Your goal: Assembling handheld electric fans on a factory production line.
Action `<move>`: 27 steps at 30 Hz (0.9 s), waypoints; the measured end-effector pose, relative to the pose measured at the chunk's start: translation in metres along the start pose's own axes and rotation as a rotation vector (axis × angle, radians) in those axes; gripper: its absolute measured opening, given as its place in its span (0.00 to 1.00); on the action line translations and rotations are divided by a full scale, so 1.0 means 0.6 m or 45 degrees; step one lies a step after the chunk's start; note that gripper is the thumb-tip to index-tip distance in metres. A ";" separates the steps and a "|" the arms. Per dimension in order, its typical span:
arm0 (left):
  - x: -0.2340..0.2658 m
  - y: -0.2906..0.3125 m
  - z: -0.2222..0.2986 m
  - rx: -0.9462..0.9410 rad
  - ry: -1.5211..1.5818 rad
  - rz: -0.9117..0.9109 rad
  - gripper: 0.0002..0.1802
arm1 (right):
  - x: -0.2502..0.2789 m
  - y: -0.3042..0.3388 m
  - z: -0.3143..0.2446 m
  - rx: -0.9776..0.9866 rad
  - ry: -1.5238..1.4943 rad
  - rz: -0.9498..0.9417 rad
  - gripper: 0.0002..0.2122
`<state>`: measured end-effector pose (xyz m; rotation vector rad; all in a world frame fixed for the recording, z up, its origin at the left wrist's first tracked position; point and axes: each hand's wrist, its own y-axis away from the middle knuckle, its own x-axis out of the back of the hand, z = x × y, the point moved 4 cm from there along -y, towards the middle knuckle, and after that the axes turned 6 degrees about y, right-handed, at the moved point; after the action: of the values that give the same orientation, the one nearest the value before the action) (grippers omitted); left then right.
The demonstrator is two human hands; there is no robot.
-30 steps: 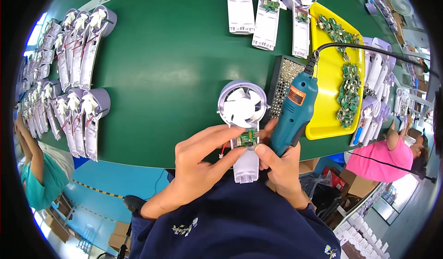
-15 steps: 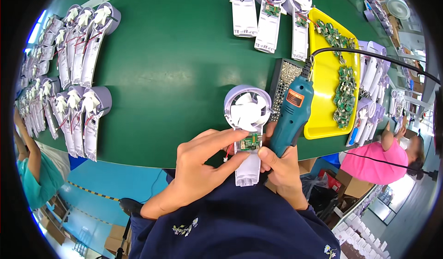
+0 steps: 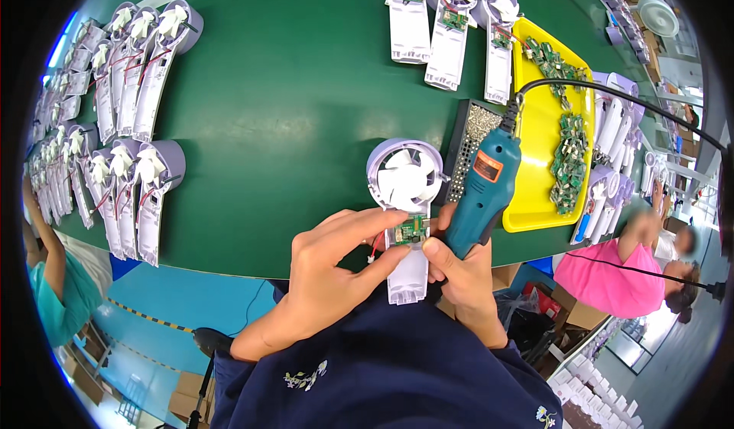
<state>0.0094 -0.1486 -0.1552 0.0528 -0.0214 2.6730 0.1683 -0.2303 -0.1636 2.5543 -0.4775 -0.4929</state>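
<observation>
Above the near table edge is a handheld fan's half housing [image 3: 407, 280], pale lilac, its round head holding a white fan blade [image 3: 404, 178]. A small green circuit board [image 3: 410, 231] sits in it just below the blade. My left hand [image 3: 336, 257] pinches the board's left side between thumb and fingertips, beside a short red wire with a white plug. My right hand [image 3: 466, 276] steadies the housing's right edge with its thumb and also holds a teal electric screwdriver [image 3: 487, 177], cord end pointing away. The screwdriver's tip is hidden by the hand.
A black box of small screws [image 3: 480, 123] stands beside the screwdriver. Behind it lies a yellow tray [image 3: 527, 173] with heaps of circuit boards. Fan housings [image 3: 446, 54] lie at the far side, more [image 3: 155, 161] at left. A black cord [image 3: 634, 92] arches over the tray. Co-workers sit at both sides.
The housing, with my hands, has shifted slightly left and tilted a little. My left fingers stay on the circuit board. The co-worker in pink at right has moved.
</observation>
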 end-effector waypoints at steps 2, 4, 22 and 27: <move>0.001 -0.002 0.004 0.005 -0.022 0.003 0.21 | -0.001 -0.004 -0.001 0.004 -0.059 -0.051 0.15; 0.001 -0.005 0.004 0.011 -0.044 0.007 0.20 | 0.004 -0.006 0.004 0.006 -0.002 -0.039 0.15; -0.003 -0.011 -0.012 0.143 0.068 -0.031 0.20 | 0.003 -0.018 0.009 0.019 -0.024 -0.022 0.12; -0.007 -0.018 -0.011 0.133 0.085 -0.025 0.20 | 0.005 -0.020 0.005 0.028 -0.046 -0.022 0.11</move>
<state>0.0178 -0.1410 -0.1622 -0.0034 0.1391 2.6529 0.1725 -0.2227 -0.1729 2.5767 -0.4767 -0.5438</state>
